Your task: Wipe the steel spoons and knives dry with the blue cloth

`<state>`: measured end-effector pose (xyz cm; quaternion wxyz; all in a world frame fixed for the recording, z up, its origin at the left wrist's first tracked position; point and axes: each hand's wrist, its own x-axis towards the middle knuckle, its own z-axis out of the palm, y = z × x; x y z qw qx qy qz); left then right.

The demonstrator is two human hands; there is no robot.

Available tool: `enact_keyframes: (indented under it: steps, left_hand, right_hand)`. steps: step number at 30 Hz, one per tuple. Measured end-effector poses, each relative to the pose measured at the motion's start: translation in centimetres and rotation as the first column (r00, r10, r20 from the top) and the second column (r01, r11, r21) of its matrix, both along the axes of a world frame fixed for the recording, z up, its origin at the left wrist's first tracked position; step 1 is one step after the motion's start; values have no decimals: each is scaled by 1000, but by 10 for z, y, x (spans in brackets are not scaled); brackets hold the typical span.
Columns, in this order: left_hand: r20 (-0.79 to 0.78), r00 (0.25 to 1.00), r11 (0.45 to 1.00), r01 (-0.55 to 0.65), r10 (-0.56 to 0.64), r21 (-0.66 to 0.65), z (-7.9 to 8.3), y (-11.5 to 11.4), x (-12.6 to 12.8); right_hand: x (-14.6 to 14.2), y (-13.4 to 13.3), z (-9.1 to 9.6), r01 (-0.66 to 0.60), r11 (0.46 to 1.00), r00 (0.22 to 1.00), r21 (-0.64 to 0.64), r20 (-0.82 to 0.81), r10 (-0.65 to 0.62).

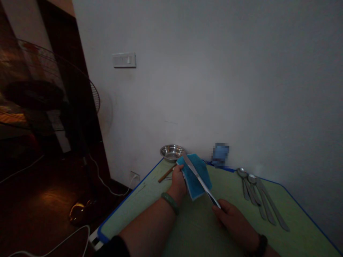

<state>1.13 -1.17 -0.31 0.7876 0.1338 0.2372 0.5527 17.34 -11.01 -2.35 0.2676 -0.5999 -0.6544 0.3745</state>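
Observation:
My left hand [178,180] is closed on a blue cloth [193,187] with a pale edge, spread out above the table. Lying diagonally across the cloth is a metal table knife [199,178], its blade pointing up and left. The fingers of my right hand [232,217] are wrapped round the knife's handle end. To the right on the table, several spoons [252,179] and long flat-handled cutlery [273,207] lie side by side. Beyond my left hand are a steel bowl [164,153] and a brown stick [166,174], with thin metal pieces partly hidden near it.
The green table [203,228] has a blue edge and stands against a pale wall [214,71]. A pixelated blue item [221,154] is at its back. On the left are a standing fan [33,94], a cable [100,178] and a wall socket [134,175].

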Motion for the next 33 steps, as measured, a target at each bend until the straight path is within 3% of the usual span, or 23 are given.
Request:
enact_keyframes:
  steps: [26, 33]
  left_hand:
    - [-70, 975, 971, 216, -209, 103, -1, -7, 3]
    - [-91, 975, 973, 209, -201, 101, 2, -11, 4]
  right_hand:
    - [-1, 1, 1, -84, 996, 994, -4, -71, 84]
    - [-1, 2, 2, -87, 996, 995, -1, -53, 87]
